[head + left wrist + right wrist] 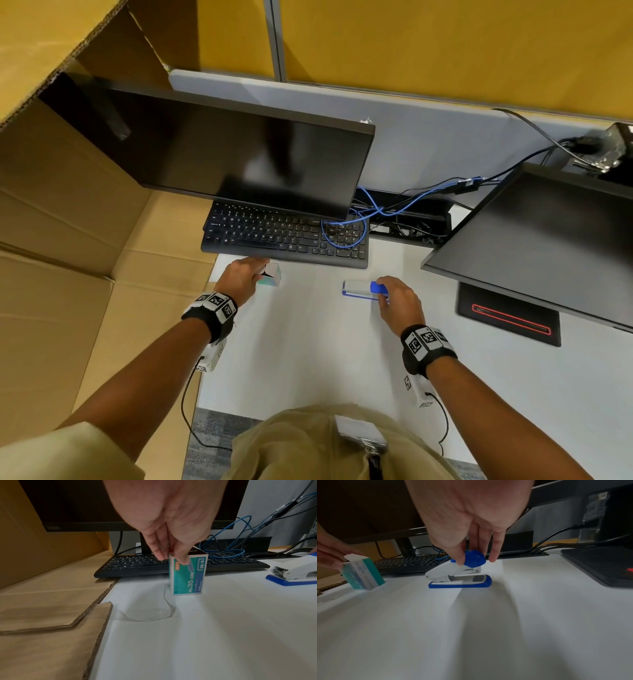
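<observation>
A teal and white box of staples (187,574) stands on end on the white desk (308,342), its top flap open. My left hand (173,557) pinches the box's upper edge between thumb and fingers; the same staple box (271,275) sits just in front of the keyboard, under my left hand (245,277). To the right, a white and blue stapler (458,574) rests flat on the desk. My right hand (471,555) grips its blue front cap from above with thumb and fingers. From above, the stapler (359,289) lies left of my right hand (394,294).
A black keyboard (284,236) lies behind both hands under a dark monitor (222,147). Blue and black cables (394,209) tangle at the back. A second monitor (548,246) and its stand (507,318) are at right. Flattened cardboard (68,274) covers the left. Clear plastic wrap (145,614) lies near the box.
</observation>
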